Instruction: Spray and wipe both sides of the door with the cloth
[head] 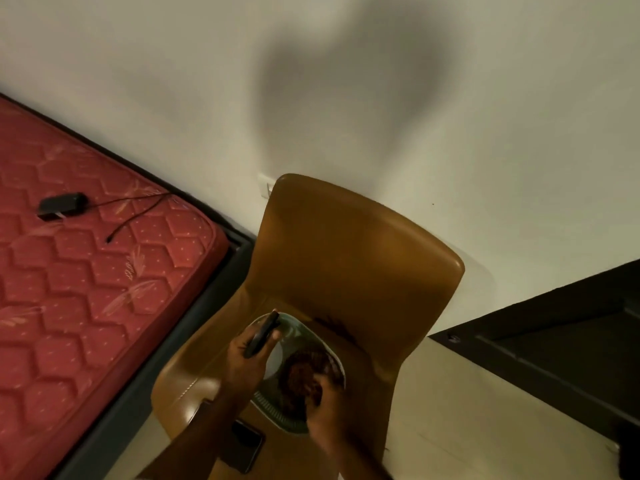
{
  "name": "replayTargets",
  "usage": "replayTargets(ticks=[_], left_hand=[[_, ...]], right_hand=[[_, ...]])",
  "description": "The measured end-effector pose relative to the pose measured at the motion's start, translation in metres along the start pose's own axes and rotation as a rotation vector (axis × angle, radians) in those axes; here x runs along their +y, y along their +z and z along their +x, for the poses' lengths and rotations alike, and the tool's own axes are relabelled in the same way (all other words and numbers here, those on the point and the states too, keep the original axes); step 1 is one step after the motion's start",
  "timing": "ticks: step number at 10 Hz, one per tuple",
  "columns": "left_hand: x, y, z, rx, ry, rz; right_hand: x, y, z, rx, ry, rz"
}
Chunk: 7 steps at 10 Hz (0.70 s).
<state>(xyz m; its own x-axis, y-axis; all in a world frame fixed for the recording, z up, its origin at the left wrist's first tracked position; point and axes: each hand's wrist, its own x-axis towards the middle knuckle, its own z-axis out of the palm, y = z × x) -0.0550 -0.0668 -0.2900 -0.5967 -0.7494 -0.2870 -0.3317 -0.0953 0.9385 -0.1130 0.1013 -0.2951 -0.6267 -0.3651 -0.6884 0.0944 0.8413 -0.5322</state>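
Cloth (pixel 304 375), dark red-brown and bunched, lies in a pale bowl (pixel 277 355) on the brown chair (pixel 346 265); the right hand (pixel 323 410) curls its fingers into it. The left hand (pixel 247 358) holds a slim dark object (pixel 261 336) above the bowl's rim; whether it is the sprayer cannot be told. The dark door (pixel 554 341) stands right of the chair, well apart and apparently unwiped. Judged: preparation only. Open floor lies between chair and door; a mattress (pixel 86 271) is close on the chair's left.

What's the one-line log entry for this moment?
left hand: holds dark object | right hand: grips reddish-brown cloth in basin | basin: on chair | door: untouched
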Motion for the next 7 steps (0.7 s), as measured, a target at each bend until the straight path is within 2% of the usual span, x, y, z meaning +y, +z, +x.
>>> replayTargets(ticks=[1,3,5,7], left_hand=[[-0.02,0.007,0.012,-0.022,0.039,0.036],[-0.04,0.0,0.016,-0.074,0.128,0.1],[-0.041,-0.027,-0.01,-0.022,-0.034,0.266],[-0.014,-0.025,-0.046,0.033,-0.051,0.373]], right_hand=[[0.007,0.008,0.004,-0.063,-0.071,-0.145],[0.012,0.012,0.0,-0.053,-0.145,-0.203],[0.016,-0.002,-0.017,0.015,-0.159,-0.222],[0.018,-0.027,-0.035,0.008,-0.119,-0.198]])
